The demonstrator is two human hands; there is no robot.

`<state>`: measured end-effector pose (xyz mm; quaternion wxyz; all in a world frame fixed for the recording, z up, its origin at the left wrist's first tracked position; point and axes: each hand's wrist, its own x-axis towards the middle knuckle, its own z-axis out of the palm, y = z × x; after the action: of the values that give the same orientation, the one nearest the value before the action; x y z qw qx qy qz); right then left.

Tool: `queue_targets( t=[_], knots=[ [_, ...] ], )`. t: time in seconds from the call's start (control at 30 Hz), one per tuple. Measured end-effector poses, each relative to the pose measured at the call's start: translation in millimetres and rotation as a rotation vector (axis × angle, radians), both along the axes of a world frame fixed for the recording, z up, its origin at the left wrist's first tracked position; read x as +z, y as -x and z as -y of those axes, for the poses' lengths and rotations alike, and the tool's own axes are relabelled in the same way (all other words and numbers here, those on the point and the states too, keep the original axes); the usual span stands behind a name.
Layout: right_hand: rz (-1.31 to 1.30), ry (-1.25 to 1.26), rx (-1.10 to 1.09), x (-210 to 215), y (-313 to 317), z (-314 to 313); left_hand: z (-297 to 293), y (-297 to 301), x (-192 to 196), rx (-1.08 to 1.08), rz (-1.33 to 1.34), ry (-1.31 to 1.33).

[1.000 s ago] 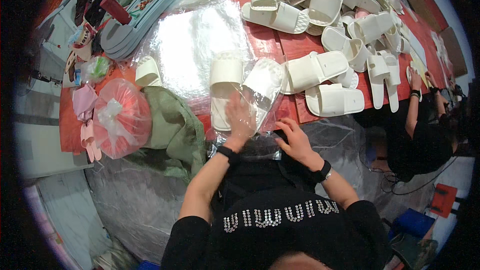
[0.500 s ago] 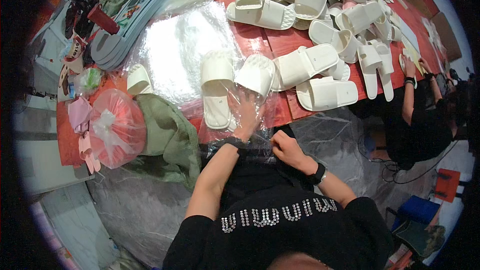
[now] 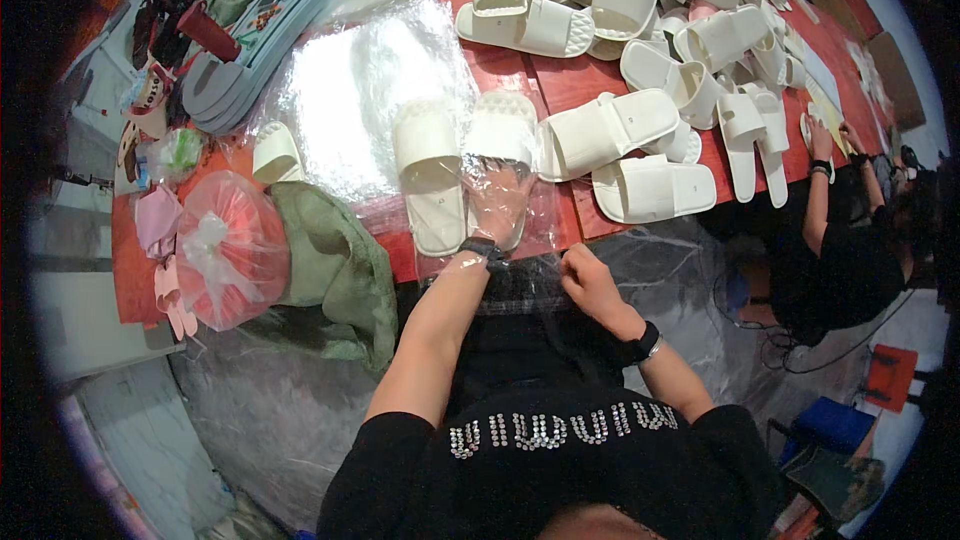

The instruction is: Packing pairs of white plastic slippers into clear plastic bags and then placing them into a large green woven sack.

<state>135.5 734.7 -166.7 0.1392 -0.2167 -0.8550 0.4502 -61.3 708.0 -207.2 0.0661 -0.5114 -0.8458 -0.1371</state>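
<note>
Two white open-toed slippers lie side by side at the table's near edge: the left slipper (image 3: 430, 140) and the right slipper (image 3: 500, 125). A clear plastic bag (image 3: 541, 225) covers the right one at least, and its mouth hangs over the edge toward me. My left hand (image 3: 500, 202) reaches into the bag. Its fingers lie spread and flat on the right slipper's footbed, with the tips at the strap; whether they go under it is hard to see. My right hand (image 3: 592, 285) is closed in a pinch on the bag's edge, just off the table.
A stack of clear bags (image 3: 350, 90) lies behind the slippers. White slippers (image 3: 620, 0) are heaped at the back right. Grey slippers (image 3: 225, 90), a red bundle in plastic (image 3: 232, 260) and a green cloth (image 3: 330, 250) are on the left. A co-worker (image 3: 830, 260) works at far right.
My left hand has moved slightly right and onto the right slipper, which now lies straighter, parallel to the left one. My right hand has shifted a little right and up, still closed.
</note>
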Motion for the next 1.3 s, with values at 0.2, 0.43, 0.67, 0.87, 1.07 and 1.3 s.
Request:
queue_targets(
  t=[0.2, 0.43, 0.67, 0.87, 1.07, 1.3],
  knots=[
    [0.106, -0.02, 0.028, -12.4, -5.2, 3.6, 60.1, -4.7, -18.4, -0.087, -0.012, -0.05],
    [0.004, -0.484, 0.228, -10.0, 3.3, -3.6, 190.8, -27.9, 6.8, 0.205, 0.475, -0.082],
    [0.181, -0.524, 0.672, -8.4, -0.5, -16.2, 237.7, -40.3, 53.5, -0.142, 1.112, 0.16],
    [0.16, -0.774, 0.52, -14.2, -9.2, -20.3, 244.4, -10.0, 74.3, -0.073, 0.367, -0.1],
    [0.051, -0.707, 0.68, -33.1, -4.5, -16.3, 244.0, 6.2, 21.4, -0.427, -0.049, 0.255],
    [0.03, -0.433, 0.572, -50.5, -9.0, -11.1, 245.1, 1.6, 26.9, -0.486, 0.218, 0.256]
  ],
)
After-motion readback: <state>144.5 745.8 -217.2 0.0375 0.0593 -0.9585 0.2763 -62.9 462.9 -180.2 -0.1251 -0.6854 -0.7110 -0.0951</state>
